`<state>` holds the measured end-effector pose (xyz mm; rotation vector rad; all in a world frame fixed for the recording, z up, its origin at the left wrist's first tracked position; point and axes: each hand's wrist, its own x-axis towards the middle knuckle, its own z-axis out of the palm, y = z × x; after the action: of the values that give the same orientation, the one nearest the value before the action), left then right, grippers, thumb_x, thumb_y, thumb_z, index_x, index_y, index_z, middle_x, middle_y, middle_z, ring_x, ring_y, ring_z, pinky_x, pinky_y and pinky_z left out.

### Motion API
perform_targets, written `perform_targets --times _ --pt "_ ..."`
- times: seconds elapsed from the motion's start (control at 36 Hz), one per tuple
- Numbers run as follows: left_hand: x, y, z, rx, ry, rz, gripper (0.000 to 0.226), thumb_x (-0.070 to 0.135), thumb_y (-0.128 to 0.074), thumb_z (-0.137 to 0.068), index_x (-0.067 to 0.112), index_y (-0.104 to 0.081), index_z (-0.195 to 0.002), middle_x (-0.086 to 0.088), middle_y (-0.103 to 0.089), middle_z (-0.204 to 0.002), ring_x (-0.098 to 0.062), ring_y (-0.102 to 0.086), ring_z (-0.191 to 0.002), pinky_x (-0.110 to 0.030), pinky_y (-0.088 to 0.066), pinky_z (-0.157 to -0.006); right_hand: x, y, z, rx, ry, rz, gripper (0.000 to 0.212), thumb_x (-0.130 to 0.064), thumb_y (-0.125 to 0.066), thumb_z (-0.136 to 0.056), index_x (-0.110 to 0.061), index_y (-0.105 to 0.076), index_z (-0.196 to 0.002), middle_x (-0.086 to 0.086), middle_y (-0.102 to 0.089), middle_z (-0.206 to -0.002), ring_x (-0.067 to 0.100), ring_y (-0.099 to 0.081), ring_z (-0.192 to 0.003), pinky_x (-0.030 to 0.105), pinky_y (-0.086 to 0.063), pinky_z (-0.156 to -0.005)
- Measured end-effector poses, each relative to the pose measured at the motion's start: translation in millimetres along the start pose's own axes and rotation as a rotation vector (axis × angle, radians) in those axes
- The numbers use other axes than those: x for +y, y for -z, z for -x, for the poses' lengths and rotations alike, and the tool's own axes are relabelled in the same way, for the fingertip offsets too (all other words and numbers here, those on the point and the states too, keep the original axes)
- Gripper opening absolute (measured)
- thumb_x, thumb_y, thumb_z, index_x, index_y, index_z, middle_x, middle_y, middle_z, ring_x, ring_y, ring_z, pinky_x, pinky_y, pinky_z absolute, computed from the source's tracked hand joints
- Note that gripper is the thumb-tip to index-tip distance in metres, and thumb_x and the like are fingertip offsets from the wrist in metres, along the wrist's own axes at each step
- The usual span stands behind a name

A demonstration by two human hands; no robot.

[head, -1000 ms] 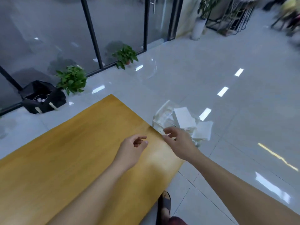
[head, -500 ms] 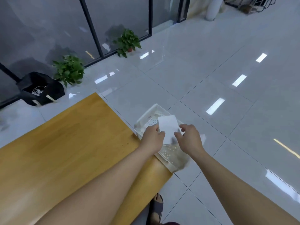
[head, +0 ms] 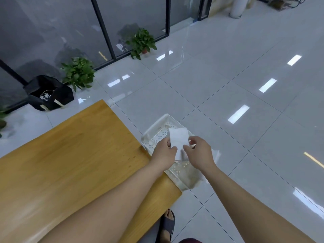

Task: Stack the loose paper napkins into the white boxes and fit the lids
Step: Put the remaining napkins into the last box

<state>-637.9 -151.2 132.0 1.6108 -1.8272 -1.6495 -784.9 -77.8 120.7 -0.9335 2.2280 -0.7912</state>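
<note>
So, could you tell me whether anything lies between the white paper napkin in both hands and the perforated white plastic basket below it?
Nothing visible: both hands hold the napkin directly over the basket.

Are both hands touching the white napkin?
Touching. The head view shows the left hand and right hand each pinching a side edge of the white napkin, held above the white basket.

Table (head: 70, 163): wood, yellow-orange, smooth, faint sheen, grain visible. Basket (head: 157, 130): white plastic, perforated, slightly glossy. Napkin (head: 178, 139): thin white paper, matt, uncreased. Floor (head: 228, 85): pale tile, highly polished, reflected ceiling lights. Wall panels (head: 43, 32): dark glass in black frames, appeared metal. Bag (head: 50, 95): black, looked like matt cloth. Sandal (head: 167, 225): dark, matt.
</note>
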Motion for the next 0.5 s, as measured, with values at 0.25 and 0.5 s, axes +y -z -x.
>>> perform_targets --times 0.25,0.5 --pt "-2 -5 -9 0.037 0.016 0.121 0.01 0.029 -0.068 -0.107 0.022 -0.072 -0.112 -0.004 -0.076 -0.106 -0.02 -0.07 -0.088 -0.044 -0.061 -0.086 2 -2 0 -0.028 -0.036 -0.173 0.026 -0.021 -0.077 -0.097 -0.019 -0.067 -0.121 -0.007 -0.068 -0.111 0.02 -0.069 -0.095 0.031 -0.054 -0.087" --pt "-4 -13 -14 -0.013 0.022 0.098 0.034 0.024 -0.061 -0.109 0.03 -0.047 -0.139 0.013 -0.067 -0.125 -0.013 -0.068 -0.11 -0.038 -0.059 -0.093 9 7 -4 -0.075 -0.077 -0.31 0.026 -0.018 -0.076 -0.099 -0.018 -0.069 -0.124 0.005 -0.07 -0.113 0.011 -0.06 -0.078 0.021 -0.049 -0.069"
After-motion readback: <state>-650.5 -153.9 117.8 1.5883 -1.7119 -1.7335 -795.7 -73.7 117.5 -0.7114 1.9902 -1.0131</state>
